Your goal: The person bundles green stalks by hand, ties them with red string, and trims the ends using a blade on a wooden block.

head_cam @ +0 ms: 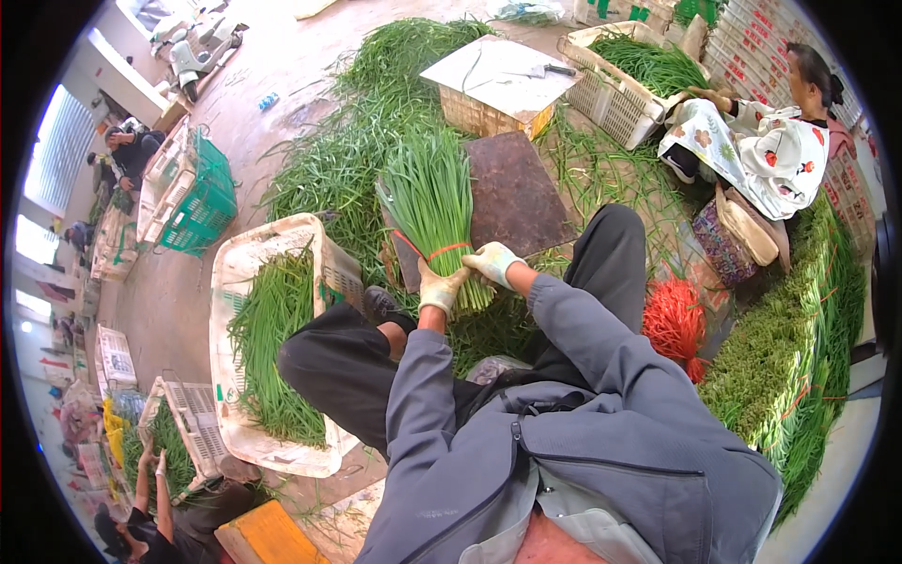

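Note:
A thick bunch of long green stalks, looking like garlic chives (pixel 431 190), lies over a dark board (pixel 518 190) in front of me. A red-orange tie (pixel 449 249) runs across it near the cut ends, and a loose length of it sticks out to the left. My left hand (pixel 440 287), in a whitish work glove, grips the bunch from the left just below the tie. On the right, my gloved right hand (pixel 495 264) has its fingers closed at the tie by the bunch's edge; whether they pinch the tie or the stalks is hidden.
A crate of greens (pixel 271 345) stands at my left knee. Loose greens (pixel 338 162) heap beyond. A knife (pixel 546 70) lies on a white-topped box (pixel 493 77). Red ties (pixel 673 317) and stacked bunches (pixel 768 338) are at right. A co-worker (pixel 768 148) sits by another crate (pixel 620 99).

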A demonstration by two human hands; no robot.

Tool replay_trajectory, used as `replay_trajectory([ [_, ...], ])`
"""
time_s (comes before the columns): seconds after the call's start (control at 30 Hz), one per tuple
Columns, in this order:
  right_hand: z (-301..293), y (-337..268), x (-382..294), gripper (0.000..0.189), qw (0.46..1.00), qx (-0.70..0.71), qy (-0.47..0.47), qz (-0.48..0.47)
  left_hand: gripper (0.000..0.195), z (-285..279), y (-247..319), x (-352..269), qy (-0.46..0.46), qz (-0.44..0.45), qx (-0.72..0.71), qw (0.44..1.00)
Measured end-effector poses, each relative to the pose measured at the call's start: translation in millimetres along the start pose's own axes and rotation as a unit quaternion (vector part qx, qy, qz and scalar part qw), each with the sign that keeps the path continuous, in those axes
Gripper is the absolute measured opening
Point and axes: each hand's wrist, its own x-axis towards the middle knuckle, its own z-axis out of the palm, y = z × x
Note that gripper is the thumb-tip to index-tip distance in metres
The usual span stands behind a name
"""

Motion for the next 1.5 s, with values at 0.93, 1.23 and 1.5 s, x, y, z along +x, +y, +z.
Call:
replay_trajectory([
  [0.93,-28.4,-88.0,-22.7,0.070,0.931,0.087,-0.069,-0.348,0.106,-57.2,129.0,-5.8,-0.035,0.377,-0.068,0.923],
  [1.23,-30.6,-81.5,27.9,0.098,0.880,-0.016,0.065,-0.470,0.118,-60.6,96.3,56.1,-0.029,0.430,0.054,0.901],
  [1.5,-17.9,-33.4,57.2,0.093,0.936,0.043,-0.128,-0.324,0.068,-35.2,-29.0,82.6,-0.207,0.128,-0.161,0.956],
])
